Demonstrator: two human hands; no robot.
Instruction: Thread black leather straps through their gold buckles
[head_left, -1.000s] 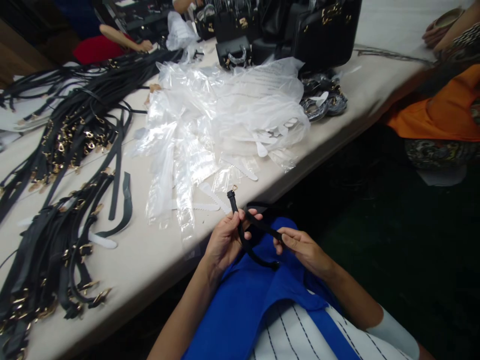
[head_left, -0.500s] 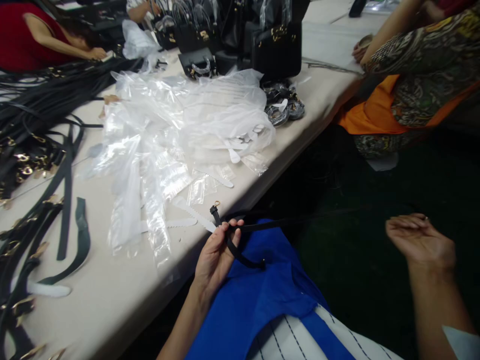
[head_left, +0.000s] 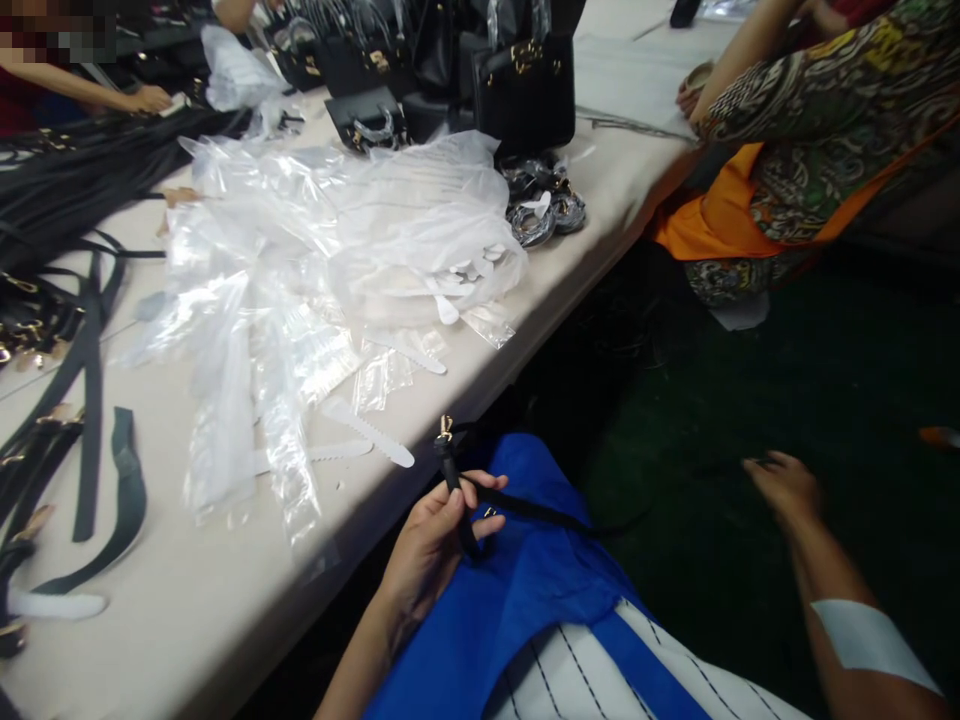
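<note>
Over my lap, my left hand (head_left: pixel 435 525) pinches a narrow black strap (head_left: pixel 450 470) near the end that carries a gold clasp (head_left: pixel 445 428). A second bit of gold hardware (head_left: pixel 490 513) shows by my fingertips. From there the strap trails right across the blue apron (head_left: pixel 517 600) and fades into the dark. Out to the right, low over the dark green floor, is my right hand (head_left: pixel 787 485), its fingers pressed together; something dark at the fingertips is too faint to name.
Clear plastic sleeves (head_left: pixel 300 290) and white toothed strips (head_left: pixel 367 430) lie on the pale table (head_left: pixel 202 600). Black straps (head_left: pixel 90 400) pile up at left, black handbags (head_left: pixel 525 95) at the back. A co-worker in an orange apron (head_left: pixel 709 220) stands right; another person's hand (head_left: pixel 154 98) is far left.
My right hand has moved down and a little left. The strap, stretched out rightward before, now sags across my lap. My left hand has tilted the clasp end upright. The view has shifted slightly right.
</note>
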